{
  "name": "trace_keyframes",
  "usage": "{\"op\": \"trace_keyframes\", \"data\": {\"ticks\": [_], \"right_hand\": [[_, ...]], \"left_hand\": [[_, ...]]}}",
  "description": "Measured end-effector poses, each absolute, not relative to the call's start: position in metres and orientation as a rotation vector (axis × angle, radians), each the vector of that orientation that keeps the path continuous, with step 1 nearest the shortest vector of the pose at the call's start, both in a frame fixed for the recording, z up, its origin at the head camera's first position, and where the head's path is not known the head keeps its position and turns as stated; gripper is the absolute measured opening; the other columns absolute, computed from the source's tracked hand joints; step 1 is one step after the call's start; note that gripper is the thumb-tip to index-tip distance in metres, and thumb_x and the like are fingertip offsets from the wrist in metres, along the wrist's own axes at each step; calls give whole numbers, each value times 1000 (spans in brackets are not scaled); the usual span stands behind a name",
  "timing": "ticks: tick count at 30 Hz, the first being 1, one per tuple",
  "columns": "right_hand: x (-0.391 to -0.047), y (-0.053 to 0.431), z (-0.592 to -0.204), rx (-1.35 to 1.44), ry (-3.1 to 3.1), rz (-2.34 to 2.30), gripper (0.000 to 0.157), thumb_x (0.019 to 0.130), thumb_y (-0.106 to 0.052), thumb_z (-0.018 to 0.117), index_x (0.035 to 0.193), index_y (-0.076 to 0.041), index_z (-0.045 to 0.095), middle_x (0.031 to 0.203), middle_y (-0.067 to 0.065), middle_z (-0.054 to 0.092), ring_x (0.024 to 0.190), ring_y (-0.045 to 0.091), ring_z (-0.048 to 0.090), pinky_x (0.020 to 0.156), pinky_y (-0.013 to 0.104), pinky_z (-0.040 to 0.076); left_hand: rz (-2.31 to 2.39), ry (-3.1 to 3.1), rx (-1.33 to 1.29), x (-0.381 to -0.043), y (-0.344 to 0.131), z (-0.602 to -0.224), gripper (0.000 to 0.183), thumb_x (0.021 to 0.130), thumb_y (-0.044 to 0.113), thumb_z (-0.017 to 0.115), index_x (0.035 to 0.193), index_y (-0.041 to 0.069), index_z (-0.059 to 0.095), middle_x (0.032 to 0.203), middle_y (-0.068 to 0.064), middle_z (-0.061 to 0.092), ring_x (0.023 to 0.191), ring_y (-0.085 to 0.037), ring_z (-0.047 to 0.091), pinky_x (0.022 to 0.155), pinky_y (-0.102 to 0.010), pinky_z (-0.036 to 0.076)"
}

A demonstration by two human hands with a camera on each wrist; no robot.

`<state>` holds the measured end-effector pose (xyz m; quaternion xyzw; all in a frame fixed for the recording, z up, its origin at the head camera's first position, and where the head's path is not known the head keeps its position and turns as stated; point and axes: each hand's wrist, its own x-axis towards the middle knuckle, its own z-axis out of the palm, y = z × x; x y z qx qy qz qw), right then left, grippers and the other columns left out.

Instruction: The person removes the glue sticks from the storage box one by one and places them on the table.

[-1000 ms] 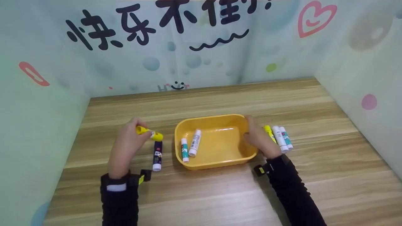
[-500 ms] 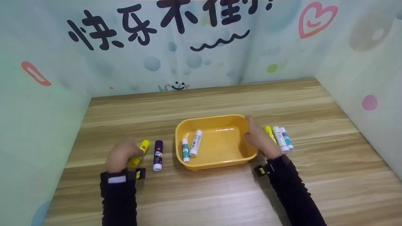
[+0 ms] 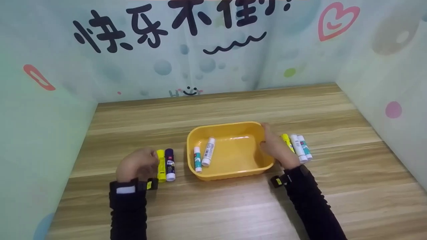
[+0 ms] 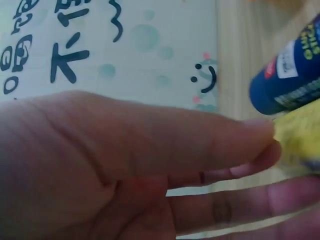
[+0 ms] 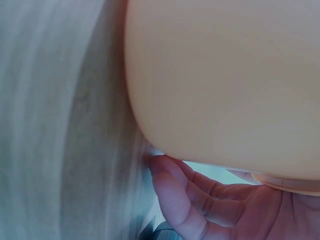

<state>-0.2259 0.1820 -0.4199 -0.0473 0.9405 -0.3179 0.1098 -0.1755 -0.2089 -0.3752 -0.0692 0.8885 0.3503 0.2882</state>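
Note:
Beside the tub's left end, a yellow glue stick (image 3: pixel 161 167) lies flush along a navy glue stick (image 3: pixel 170 163) with a white end. My left hand (image 3: pixel 137 163) is at the yellow stick's left side. In the left wrist view its thumb (image 4: pixel 200 135) and fingertips touch that stick's side, the fingers nearly straight and not wrapped round it. My right hand (image 3: pixel 279 149) grips the right end of a yellow plastic tub (image 3: pixel 230 174), thumb over the rim, the other fingers along the outside wall (image 5: pixel 215 90). Inside the tub lie a teal-and-white glue stick (image 3: pixel 197 160) and a white one (image 3: pixel 208 151).
Right of the tub, partly behind my right hand, lie a yellow glue stick (image 3: pixel 287 141), a white one (image 3: pixel 298 148) and a teal-and-white one (image 3: pixel 305 147) side by side. Printed wall panels (image 3: pixel 213 76) border the wooden table (image 3: pixel 213 206) at the back and both sides.
My left hand has lowered the yellow glue stick, turned it parallel to the navy one and brought it alongside, and its fingers have loosened from round it. My right hand stays on the tub.

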Motion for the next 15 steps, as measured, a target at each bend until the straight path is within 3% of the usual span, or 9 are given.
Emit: {"op": "trace_keyframes", "data": {"ticks": [7,15], "right_hand": [[-226,182,-420,-128,2777,-906,65,84,-3,44,141,-13,12,120,26,51,82,28,56,66,32,49],[-227,182,-421,-175,2811,-914,64,82,1,43,139,-7,16,129,26,44,98,32,53,83,43,48]], "left_hand": [[886,2630,-40,-172,-174,-355,26,93,18,41,112,2,49,97,-15,58,76,-20,55,61,-27,46],[986,2859,240,-172,-103,-371,23,89,14,50,111,8,53,98,-9,60,76,-19,57,63,-29,49]]}}
